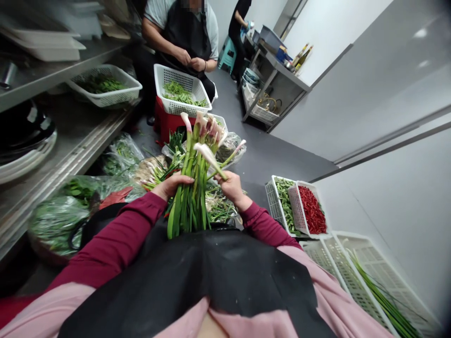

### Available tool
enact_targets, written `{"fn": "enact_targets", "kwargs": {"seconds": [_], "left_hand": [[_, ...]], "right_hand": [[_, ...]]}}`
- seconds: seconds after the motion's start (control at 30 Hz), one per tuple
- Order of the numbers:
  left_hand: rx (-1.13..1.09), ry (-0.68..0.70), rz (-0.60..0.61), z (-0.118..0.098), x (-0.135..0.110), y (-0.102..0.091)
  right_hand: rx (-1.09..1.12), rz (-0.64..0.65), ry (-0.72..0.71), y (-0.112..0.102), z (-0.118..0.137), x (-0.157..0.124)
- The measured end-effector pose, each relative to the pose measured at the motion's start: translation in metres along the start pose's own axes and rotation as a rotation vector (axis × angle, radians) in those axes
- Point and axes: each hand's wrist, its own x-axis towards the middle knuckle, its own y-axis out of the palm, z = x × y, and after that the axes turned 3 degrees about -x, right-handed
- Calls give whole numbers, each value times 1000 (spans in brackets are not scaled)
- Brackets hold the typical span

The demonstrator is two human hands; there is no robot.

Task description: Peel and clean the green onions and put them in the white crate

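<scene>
My left hand (173, 184) is closed around a thick bunch of green garlic (193, 188), with the white and purplish bulbs up and the green leaves hanging toward my apron. In my right hand (232, 188), fingers pinch one or two loose green garlic stalks (210, 156) that lean across the bunch's right side. The stalks' lower ends are hidden behind my fingers. Below and beyond my hands, more green garlic (155, 170) lies in a heap, with trimmings (221, 204) on the floor.
Ahead, a seated person works over a white basket of green vegetables (183, 94) on a red support. Bagged greens (63, 220) and a metal shelf (70, 188) are at left. At right stand baskets of red chillies (312, 211), green vegetables (285, 197) and long green stalks (384, 295).
</scene>
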Motion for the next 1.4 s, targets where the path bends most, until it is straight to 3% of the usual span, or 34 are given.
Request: {"fn": "enact_targets", "kwargs": {"seconds": [0.1, 0.2, 0.27, 0.37, 0.43, 0.5, 0.57, 0.63, 0.77, 0.93, 1.03, 1.13, 1.27, 1.33, 1.4], "left_hand": [[30, -4, -56, -1, -4, 2], [33, -14, -71, -2, -8, 4], [35, -29, -80, -3, -7, 4], [43, -50, -101, -3, -4, 4], [42, -52, -117, -3, -1, 6], [36, -61, -129, -3, 1, 8], [30, -90, -140, -3, 2, 9], [27, -88, -166, -2, 3, 9], [40, -42, -207, 1, 7, 3], [37, -33, -135, 4, 4, 3], [28, -13, -92, 3, 1, 8], [41, 0, -71, 2, 0, 11], [64, -56, -74, 2, -1, 7], [66, -72, -82, 2, -1, 5], [67, -70, -79, 2, -1, 5]], "right_hand": [[154, -300, 194, -44, -14, 23], [125, -561, 297, -104, -24, 45], [56, -605, 280, -132, -25, 48], [-128, -329, 237, -134, -15, 27], [-269, -116, 153, -113, -3, 6], [-418, -27, -32, -87, 12, -9], [-581, 59, -232, -64, 29, -10], [-702, 202, -335, -49, 43, 3], [-886, 527, -346, -41, 53, 40], [-908, 629, -248, -37, 43, 51], [-943, 571, -200, -30, 33, 40], [-1049, 377, -163, -32, 21, 35], [-1086, -39, 116, -68, -1, 51], [-1000, -174, 243, -93, -10, 56], [-881, -249, 231, -109, -12, 53]]}}
